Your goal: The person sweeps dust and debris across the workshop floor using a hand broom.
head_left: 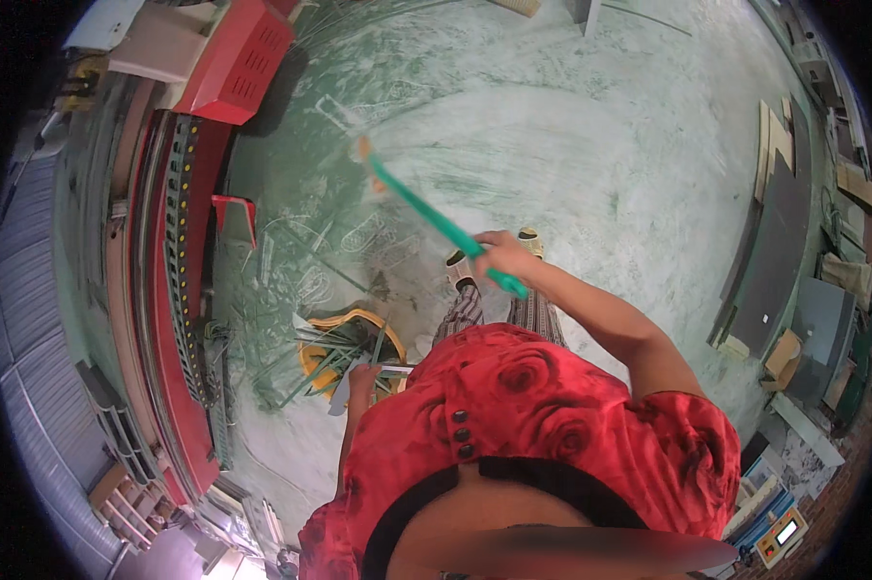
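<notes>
Above a dusty, pale green floor (571,145), holding a long, slim green stick (421,205) in the right hand (503,257), gripping close to the near end with the fingers closed around the shaft. Pointing the stick forward and to the left, away from the body, with a blurred orange-brown tip at the far end. Lowering the left arm beside the body, with the left hand (361,379) near a yellow, round-rimmed basket (363,314) full of thin dark green strips (333,342); showing a grey flat piece (338,396) just beside that hand, but not showing clearly how far the fingers are closing or what they are grasping.

Wearing a red rose-printed shirt (552,396) with black buttons, dark patterned trousers (534,319) and light-coloured shoes (528,235), and standing just to the right of the basket. Having a long red metal machine (238,72) on the left, well apart from the right hand, and a large dark grey flat panel (782,251) far to the right, near an open brown cardboard box (782,356).
</notes>
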A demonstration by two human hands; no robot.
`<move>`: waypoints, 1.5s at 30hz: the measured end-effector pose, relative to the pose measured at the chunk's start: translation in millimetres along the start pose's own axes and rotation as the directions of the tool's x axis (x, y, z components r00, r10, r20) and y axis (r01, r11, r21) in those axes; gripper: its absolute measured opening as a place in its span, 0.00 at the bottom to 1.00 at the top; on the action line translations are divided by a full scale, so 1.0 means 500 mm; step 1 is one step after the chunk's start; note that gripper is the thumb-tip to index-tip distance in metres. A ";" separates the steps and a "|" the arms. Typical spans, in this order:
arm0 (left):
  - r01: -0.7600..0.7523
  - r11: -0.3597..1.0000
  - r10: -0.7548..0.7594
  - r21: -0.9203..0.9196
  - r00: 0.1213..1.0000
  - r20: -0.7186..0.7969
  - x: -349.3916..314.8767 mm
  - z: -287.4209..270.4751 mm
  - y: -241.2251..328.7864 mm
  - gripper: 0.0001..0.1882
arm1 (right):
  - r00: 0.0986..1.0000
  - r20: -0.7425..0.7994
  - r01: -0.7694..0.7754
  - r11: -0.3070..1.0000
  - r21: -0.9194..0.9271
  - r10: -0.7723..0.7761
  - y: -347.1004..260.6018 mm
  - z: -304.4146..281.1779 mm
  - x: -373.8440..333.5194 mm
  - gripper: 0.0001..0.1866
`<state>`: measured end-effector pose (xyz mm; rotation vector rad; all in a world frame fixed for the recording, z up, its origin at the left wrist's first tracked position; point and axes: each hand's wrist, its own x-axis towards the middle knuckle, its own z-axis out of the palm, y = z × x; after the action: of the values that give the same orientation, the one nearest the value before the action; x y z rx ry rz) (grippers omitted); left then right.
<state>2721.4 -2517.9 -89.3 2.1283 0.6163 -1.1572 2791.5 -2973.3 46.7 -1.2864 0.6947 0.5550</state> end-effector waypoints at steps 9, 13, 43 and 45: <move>0.012 0.925 0.169 -0.381 0.882 0.439 0.037 0.205 0.451 0.22 | 0.928 -0.362 0.020 0.980 -0.197 -0.092 0.064 -0.107 -0.085 0.33; 0.077 0.924 0.237 -0.375 0.655 0.718 -0.028 0.331 0.663 0.28 | 0.888 -0.460 -0.145 0.965 -0.219 0.029 0.070 -0.109 -0.007 0.26; -0.222 0.758 0.368 -0.613 0.922 0.121 -0.049 0.339 0.670 0.20 | 0.977 0.071 -0.214 0.923 0.320 0.202 0.026 0.076 -0.045 0.44; -0.198 0.769 0.392 -0.607 0.897 0.204 -0.071 0.365 0.674 0.20 | 0.989 -0.042 -0.119 0.924 0.364 0.144 0.055 0.068 -0.060 0.44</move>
<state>2821.6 -2885.4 -31.9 1.4131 0.3849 -0.9510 2756.6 -2934.3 54.6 -0.9212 0.9006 0.4669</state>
